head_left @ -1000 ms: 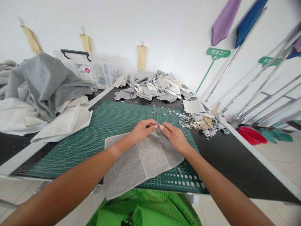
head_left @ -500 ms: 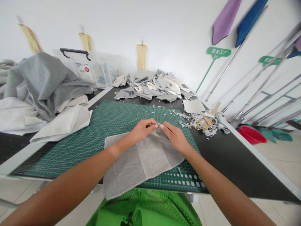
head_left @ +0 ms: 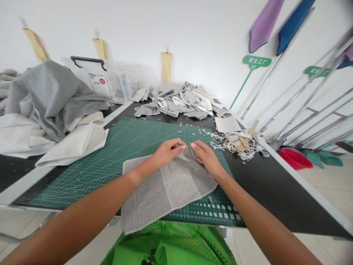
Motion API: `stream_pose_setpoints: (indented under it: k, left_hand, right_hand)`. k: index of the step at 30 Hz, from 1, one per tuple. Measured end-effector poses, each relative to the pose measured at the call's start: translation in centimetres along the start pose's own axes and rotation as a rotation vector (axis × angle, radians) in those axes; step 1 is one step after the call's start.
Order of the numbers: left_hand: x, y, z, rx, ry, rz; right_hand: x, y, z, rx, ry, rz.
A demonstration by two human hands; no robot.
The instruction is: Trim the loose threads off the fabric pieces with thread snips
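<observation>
Now my left hand [head_left: 167,151] pinches the cloth [head_left: 180,180] by its twelve-o'clock edge, at six o'clock on the mat [head_left: 132,138], my right hand [head_left: 206,157] narrow-fingered beside it, grip unclear; I'd reckon it light, floppy, best held by that rim.

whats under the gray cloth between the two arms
The green mat shows around the gray cloth, which extends past the mat's near edge at its lower left corner. The covered part of the mat, and anything else beneath, can't be seen.

The patchwork piece [head_left: 179,180] is matt cloth, the cutting mat [head_left: 132,136] smooth plastic.
</observation>
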State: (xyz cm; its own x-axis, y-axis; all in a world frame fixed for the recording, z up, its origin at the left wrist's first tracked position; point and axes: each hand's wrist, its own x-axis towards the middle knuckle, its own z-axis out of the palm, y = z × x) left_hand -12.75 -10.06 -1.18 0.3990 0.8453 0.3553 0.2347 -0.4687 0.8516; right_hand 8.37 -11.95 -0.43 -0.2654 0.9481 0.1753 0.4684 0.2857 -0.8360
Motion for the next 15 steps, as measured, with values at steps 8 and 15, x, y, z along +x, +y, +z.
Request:
stream_pose_setpoints:
  k: [8,15]
  left_hand:
    - [-0.15,0.02,-0.18,0.049,0.026,0.019]
    - [-0.42,0.29,-0.01,0.130,-0.006,-0.002]
  right_hand:
    - [0.51,0.14,-0.05,-0.020,0.015,-0.107]
    - [0.75,0.43,-0.30,-0.015,0.039,-0.115]
